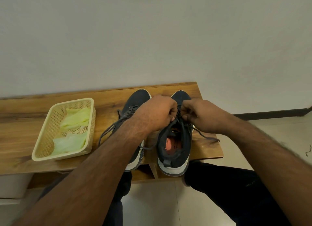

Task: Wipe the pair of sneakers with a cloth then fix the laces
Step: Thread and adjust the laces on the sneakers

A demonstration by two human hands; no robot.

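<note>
Head view: our left hand (157, 115) and right hand (200, 115) both pinch the dark grey laces (179, 114) of the right-side navy mesh sneaker (175, 146).

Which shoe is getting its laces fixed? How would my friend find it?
Find the wooden bench against the wall, where two dark sneakers sit beside a yellow basket. It is the right sneaker, farther from the basket. Both hands, left hand and right hand, pinch its laces, and its orange insole shows.

Left forearm (94, 166) hides left sneaker (135, 101) midsection; insole print (174, 144) illegible
</note>
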